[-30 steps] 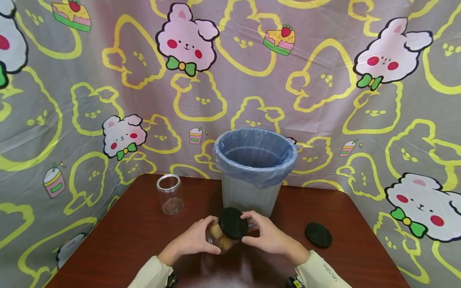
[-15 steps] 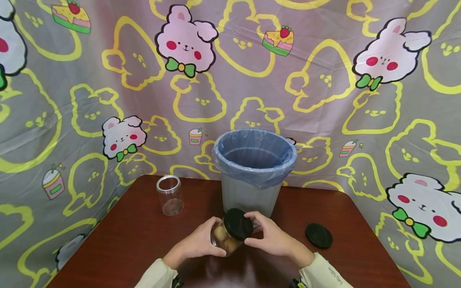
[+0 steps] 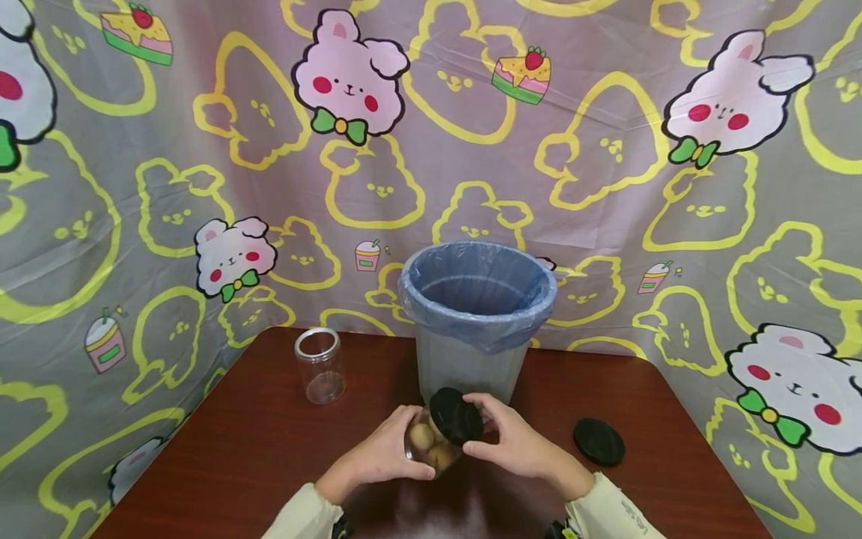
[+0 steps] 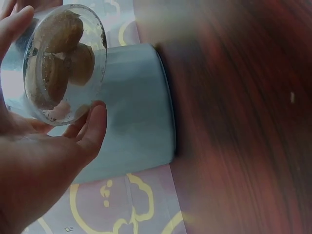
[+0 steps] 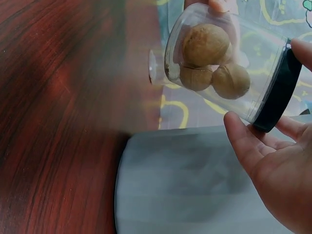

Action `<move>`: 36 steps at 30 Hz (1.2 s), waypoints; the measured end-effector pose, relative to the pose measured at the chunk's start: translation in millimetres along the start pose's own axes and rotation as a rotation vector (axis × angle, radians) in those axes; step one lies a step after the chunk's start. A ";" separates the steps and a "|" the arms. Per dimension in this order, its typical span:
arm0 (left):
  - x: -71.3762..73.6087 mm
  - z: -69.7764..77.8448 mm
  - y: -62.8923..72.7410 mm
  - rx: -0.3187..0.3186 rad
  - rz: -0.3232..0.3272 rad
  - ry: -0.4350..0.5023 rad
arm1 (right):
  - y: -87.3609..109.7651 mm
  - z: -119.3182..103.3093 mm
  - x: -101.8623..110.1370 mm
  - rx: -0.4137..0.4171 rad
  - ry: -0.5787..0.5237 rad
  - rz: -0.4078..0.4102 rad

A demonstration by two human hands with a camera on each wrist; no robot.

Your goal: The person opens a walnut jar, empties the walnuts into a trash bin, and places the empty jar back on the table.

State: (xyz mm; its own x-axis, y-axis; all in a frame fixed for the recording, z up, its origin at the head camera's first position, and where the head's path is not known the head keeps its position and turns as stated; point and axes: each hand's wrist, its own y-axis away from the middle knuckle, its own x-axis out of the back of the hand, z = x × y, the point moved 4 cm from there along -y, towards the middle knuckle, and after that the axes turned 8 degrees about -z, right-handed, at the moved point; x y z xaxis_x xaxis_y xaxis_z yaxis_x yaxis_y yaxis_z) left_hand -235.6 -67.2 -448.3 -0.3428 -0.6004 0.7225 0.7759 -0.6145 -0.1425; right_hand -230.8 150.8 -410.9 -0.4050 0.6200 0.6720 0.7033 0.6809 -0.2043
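One lidded jar (image 5: 246, 54) is being held between the left hand (image 3: 384, 455) and the right hand (image 3: 512, 442), its long axis being slanted so that the black lid (image 3: 456, 416) is nearer the right. Its body is being gripped by the left's widely curved fingers; the lid's rim is being pinched by the right. At least three brown balls (image 5: 205, 45) are being enclosed. On the tabletop (image 3: 263, 449), one second jar (image 3: 322, 378) is being supported beyond the left hand, one second lid (image 3: 598, 442) right of the right hand, one bin (image 3: 471, 363) ahead.
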 end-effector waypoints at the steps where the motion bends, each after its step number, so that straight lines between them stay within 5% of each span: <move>1: 0.0 0.9 -0.3 0.000 0.003 -0.004 | 0.0 0.5 0.3 0.001 0.001 0.001; 16: -4.8 14.3 -9.1 0.008 0.021 0.032 | 6.5 0.4 10.6 0.013 0.067 0.046; 36: -22.8 28.8 -20.6 0.011 0.069 -0.018 | 10.2 1.4 14.2 -0.105 0.119 0.096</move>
State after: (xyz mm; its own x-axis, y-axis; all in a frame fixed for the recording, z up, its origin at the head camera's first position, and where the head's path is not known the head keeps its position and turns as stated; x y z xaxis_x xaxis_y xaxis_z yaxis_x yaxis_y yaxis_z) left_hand -228.5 -26.2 -442.3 -0.2792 -0.6318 0.7231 0.8030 -0.5666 -0.1849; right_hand -230.1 167.1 -404.4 -0.2650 0.6255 0.7339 0.7950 0.5724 -0.2008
